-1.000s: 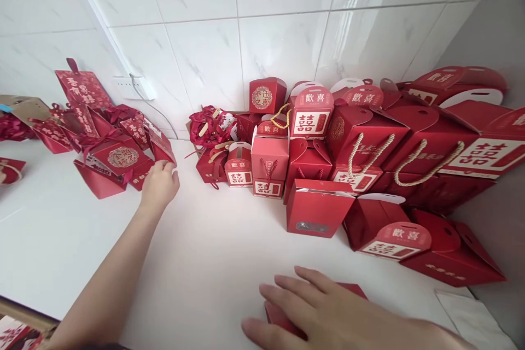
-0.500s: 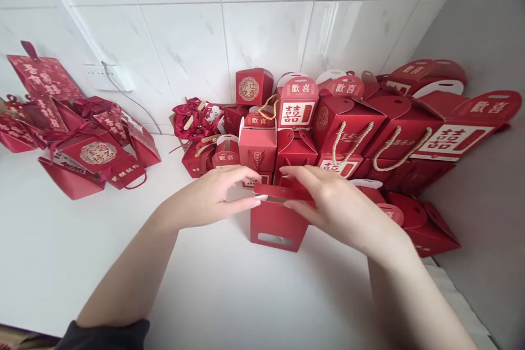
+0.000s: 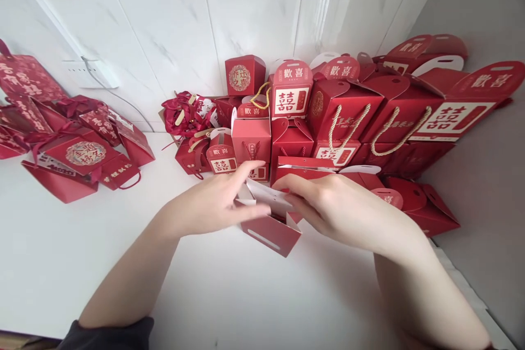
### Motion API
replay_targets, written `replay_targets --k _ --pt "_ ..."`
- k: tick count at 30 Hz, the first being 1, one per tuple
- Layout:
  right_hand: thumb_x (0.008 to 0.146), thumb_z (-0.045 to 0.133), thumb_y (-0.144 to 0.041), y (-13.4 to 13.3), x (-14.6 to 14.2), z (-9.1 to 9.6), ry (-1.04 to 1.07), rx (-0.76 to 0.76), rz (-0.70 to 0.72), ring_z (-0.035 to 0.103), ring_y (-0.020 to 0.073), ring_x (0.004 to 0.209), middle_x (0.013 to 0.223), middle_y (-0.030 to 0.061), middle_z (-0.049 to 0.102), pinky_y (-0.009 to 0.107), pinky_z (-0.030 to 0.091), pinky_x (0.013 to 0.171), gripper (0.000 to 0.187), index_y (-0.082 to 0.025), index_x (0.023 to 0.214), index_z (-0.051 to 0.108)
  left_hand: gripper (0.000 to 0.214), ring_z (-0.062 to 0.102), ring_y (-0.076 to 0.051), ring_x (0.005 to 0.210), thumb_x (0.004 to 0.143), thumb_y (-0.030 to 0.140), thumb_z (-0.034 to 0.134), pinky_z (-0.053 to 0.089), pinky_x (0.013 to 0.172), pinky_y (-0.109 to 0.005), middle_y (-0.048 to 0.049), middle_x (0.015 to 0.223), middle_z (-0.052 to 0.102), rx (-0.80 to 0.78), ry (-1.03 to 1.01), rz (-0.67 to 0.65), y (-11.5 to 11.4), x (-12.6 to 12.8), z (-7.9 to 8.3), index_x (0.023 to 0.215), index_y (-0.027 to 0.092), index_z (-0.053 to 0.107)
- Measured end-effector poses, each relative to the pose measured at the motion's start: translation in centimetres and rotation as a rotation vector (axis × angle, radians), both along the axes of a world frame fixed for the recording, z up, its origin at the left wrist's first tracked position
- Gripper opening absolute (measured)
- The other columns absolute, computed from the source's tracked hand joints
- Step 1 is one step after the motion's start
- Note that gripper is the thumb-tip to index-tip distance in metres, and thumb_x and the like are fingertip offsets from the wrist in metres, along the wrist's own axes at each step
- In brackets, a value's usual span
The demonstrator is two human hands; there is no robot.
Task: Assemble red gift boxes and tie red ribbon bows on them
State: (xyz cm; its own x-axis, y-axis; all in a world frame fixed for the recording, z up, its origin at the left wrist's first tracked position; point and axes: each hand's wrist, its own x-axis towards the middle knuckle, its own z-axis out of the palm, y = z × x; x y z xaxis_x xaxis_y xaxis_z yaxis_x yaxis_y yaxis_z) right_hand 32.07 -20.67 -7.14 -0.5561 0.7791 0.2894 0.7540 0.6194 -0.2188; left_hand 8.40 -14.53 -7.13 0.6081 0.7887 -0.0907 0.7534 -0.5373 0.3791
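Observation:
A small red gift box (image 3: 270, 232) with white inner flaps is tilted between my hands just above the white table (image 3: 61, 246). My left hand (image 3: 215, 202) grips its left side, thumb and fingers pinched on a white flap. My right hand (image 3: 336, 208) holds the right side, fingertips closed on the upper flaps. Another red box (image 3: 303, 167) stands right behind it.
A big heap of red gift boxes with rope handles (image 3: 369, 115) fills the back right corner against the tiled wall. A second pile of red folded bags (image 3: 77, 147) lies at the left. A wall socket with a cable (image 3: 96, 74) sits above the left pile.
My left hand came over from the left pile and my right hand up from the table. Both closed on the small red box, which has since tilted, its white flaps spread apart.

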Motion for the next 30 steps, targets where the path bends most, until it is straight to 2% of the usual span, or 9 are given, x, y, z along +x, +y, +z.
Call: replay_targets --k 3,6,10,14,18,23,26,30 --pt "0.091 0.051 -0.012 -1.2 0.1 -0.1 -0.089 -0.047 0.009 0.051 0.0120 0.046 0.058 -0.0028 0.059 0.023 0.025 0.048 0.011 -0.020 0.094 0.057 0.066 0.069 -0.029 0.098 0.083 0.066 0.051 0.050 0.072 -0.035 -0.0043 0.118 0.068 -0.030 0.017 0.052 0.1 -0.7 0.2 0.142 0.040 0.036" --pt "0.083 0.052 -0.002 -1.9 -0.2 -0.2 -0.187 -0.057 0.032 0.043 0.0109 0.042 0.053 -0.0045 0.053 0.026 0.019 0.045 0.018 -0.020 0.081 0.052 0.081 0.070 -0.029 0.096 0.070 0.065 0.067 0.052 0.070 -0.034 -0.0045 0.124 0.066 -0.157 0.021 -0.022 -0.1 -1.0 0.4 0.142 0.042 0.037" --pt "0.076 0.047 0.006 -1.6 -1.0 0.0 -0.226 0.035 0.101 0.035 0.0094 0.043 0.058 -0.0040 0.052 0.026 0.020 0.046 0.025 -0.018 0.078 0.050 0.101 0.072 -0.027 0.085 0.061 0.058 0.076 0.053 0.065 -0.034 -0.0024 0.130 0.062 -0.235 -0.007 -0.071 -1.2 -1.2 1.2 0.147 0.049 0.024" --pt "0.084 0.039 0.003 -1.0 -1.6 0.0 -0.129 0.183 0.102 0.042 0.0105 0.051 0.067 -0.0006 0.054 0.024 0.029 0.051 0.026 -0.015 0.091 0.056 0.099 0.071 -0.028 0.077 0.068 0.059 0.071 0.051 0.059 -0.034 -0.0027 0.118 0.068 -0.088 0.063 -0.003 -2.3 -2.2 1.9 0.150 0.047 0.018" --pt "0.087 0.035 0.002 -0.4 -1.7 -0.5 -0.037 0.198 0.119 0.048 0.0119 0.058 0.071 0.0007 0.056 0.022 0.035 0.055 0.034 -0.015 0.104 0.059 0.096 0.071 -0.028 0.078 0.069 0.062 0.069 0.048 0.057 -0.033 -0.0011 0.119 0.067 0.018 0.110 0.041 -2.6 -3.3 2.1 0.150 0.047 0.020" --pt "0.090 0.036 -0.001 0.0 -1.6 -0.8 -0.012 0.188 0.140 0.054 0.0136 0.062 0.075 0.0033 0.061 0.024 0.040 0.059 0.032 -0.014 0.107 0.060 0.092 0.070 -0.032 0.087 0.071 0.063 0.067 0.050 0.064 -0.035 0.0000 0.111 0.070 0.043 0.098 0.036 -2.8 -3.2 2.2 0.150 0.046 0.023" --pt "0.092 0.037 -0.003 -0.3 -1.4 -0.8 0.011 0.194 0.129 0.060 0.0145 0.066 0.081 0.0054 0.067 0.023 0.044 0.061 0.033 -0.015 0.113 0.059 0.078 0.068 -0.031 0.098 0.078 0.057 0.062 0.053 0.074 -0.037 0.0025 0.118 0.067 0.087 0.059 0.029 -3.7 -2.9 2.7 0.148 0.048 0.028" --pt "0.094 0.044 -0.010 -0.6 -1.2 -1.1 0.084 0.339 0.089 0.066 0.0162 0.082 0.101 0.0062 0.071 0.025 0.049 0.068 0.033 -0.021 0.123 0.055 0.064 0.066 -0.028 0.103 0.081 0.048 0.055 0.054 0.078 -0.035 0.0071 0.126 0.062 0.172 0.036 0.074 -5.0 -2.8 3.6 0.142 0.050 0.036"
